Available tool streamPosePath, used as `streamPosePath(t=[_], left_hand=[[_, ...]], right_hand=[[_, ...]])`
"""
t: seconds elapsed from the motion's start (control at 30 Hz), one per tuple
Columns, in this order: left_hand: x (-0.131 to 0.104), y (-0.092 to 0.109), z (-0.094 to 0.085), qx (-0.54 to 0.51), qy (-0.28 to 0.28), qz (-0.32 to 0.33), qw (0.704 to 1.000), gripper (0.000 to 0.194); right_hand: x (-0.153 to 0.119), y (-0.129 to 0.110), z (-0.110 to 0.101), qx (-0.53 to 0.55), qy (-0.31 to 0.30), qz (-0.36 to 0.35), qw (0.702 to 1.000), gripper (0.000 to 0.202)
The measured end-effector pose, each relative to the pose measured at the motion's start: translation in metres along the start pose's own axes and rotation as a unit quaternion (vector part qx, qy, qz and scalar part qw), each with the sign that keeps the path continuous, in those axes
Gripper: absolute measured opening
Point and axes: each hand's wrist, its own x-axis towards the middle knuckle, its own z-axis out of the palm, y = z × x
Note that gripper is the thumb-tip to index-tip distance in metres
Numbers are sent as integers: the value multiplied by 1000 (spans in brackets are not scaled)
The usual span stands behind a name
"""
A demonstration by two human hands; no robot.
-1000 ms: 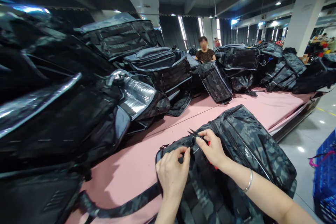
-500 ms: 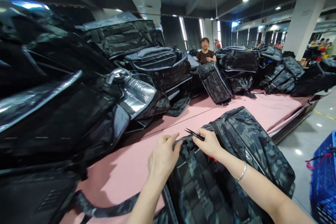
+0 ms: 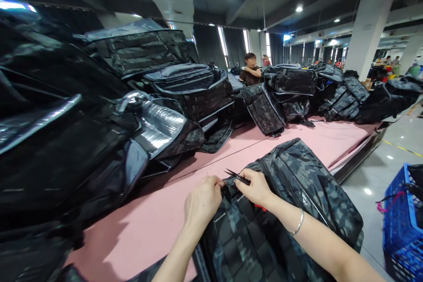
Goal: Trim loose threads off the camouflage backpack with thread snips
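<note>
Backpack, dark camouflage fabric with black webbing: one, lying on the long, pink-covered table, hiding part of its right edge. Small black pointed snips: one pair, blades slightly parted over the backpack's upper edge, pinched in the fingers of the right hand. Left hand: beside the blade tips, thumb and forefinger pressed together at that edge; anything between them cannot be told.
</note>
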Motion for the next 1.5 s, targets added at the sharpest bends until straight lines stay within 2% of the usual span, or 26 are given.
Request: streamPosePath(t=[0.37,0.6,0.7,0.8,0.87,1.0,1.27,1.4,1.5], left_hand=[[2,-8,4,-139,34,-47,989,27],[5,-18,4,-233,76,-51,968,38],[6,-20,2,-245,49,-20,968,43],[8,-21,-1,-221,-24,40,974,47],[8,-20,-2,-187,-47,60,979,39],[4,-14,-2,-132,-29,54,989,26],[-7,-9,10,-75,50,30,996,30],[-3,-16,11,-74,50,25,996,30],[1,-22,12,-84,49,22,995,31]], right_hand=[[-7,-5,-9,34,-8,19,999,20],[-7,-8,-14,-10,-23,18,1000,33],[-6,-8,-15,-31,-27,23,999,33],[-4,-9,-16,-62,-38,20,997,34],[0,-12,-19,-95,-54,14,994,36],[7,-24,-27,-168,-85,1,982,37],[22,-63,-45,-311,-98,-33,945,39],[33,-74,-42,-352,-184,-71,915,33],[41,-75,-37,-371,-236,-95,893,36]])
